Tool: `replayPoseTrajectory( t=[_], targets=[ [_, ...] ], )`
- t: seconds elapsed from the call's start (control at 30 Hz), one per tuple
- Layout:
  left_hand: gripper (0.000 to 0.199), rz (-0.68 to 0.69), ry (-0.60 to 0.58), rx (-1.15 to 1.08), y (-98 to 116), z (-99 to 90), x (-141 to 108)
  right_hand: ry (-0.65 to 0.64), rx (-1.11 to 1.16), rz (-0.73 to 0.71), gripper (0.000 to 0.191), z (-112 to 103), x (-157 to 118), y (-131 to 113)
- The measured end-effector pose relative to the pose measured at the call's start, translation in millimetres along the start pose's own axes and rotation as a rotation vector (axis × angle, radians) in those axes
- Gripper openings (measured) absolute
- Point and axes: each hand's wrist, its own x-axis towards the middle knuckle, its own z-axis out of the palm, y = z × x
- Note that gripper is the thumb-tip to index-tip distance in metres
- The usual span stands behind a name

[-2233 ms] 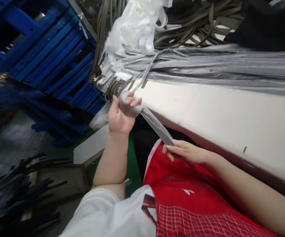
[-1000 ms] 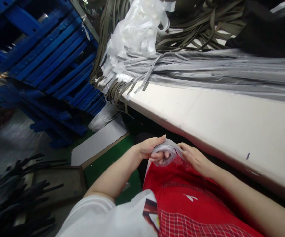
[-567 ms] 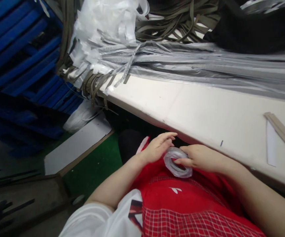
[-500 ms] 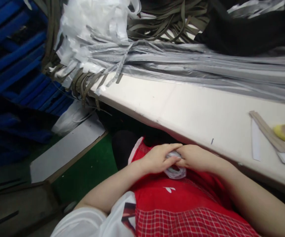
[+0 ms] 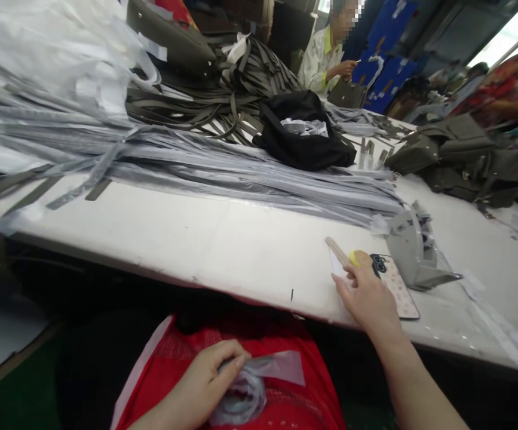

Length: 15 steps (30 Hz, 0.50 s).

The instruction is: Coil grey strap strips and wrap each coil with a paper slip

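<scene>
My left hand [image 5: 211,379] is closed around a coiled strap in clear plastic [image 5: 243,397], low over my red apron [image 5: 303,397]. A flat end of the plastic sticks out to the right of the coil. Over the white table, my right hand [image 5: 370,298] reaches down with thumb and fingers apart. Its fingertips are at a brown strip [image 5: 338,251] and a white paper strip [image 5: 337,267]; whether they touch these I cannot tell. Just beyond the fingers lies a yellow tape roll [image 5: 356,257], partly hidden. A phone in a patterned case [image 5: 397,292] lies right of this hand.
A grey tape dispenser [image 5: 413,251] stands beyond the phone. Plastic-wrapped straps [image 5: 241,173] run along the table [image 5: 223,239], with a black cloth bag [image 5: 303,131] and dark loose straps [image 5: 259,77] behind. Dark bags [image 5: 469,161] lie at right. A person [image 5: 325,60] works across the table.
My hands have separated: the right has left the coil and moved to the strips on the table, while the left keeps the coil. The view has swung up and to the right.
</scene>
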Motion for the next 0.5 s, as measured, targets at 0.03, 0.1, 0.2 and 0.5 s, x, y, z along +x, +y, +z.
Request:
replayPoseTrajectory(
  t=[0.03, 0.1, 0.2, 0.5],
  targets=[
    [0.033, -0.008, -0.014, 0.004, 3, 0.6, 2, -0.004, -0.096, -0.003, 0.027, 7, 4, 4],
    [0.034, -0.022, -0.022, 0.015, 7, 1.6, 6, -0.034, -0.22, -0.031, 0.027, 19, 8, 7],
    [0.032, -0.028, 0.002, 0.029, 10, 1.7, 5, -0.076, -0.27, -0.054, 0.026, 26, 10, 7],
    [0.024, 0.002, 0.011, 0.079, 12, -1.4, 0, -0.286, -0.003, 0.032, 0.011, 23, 24, 47]
  ],
)
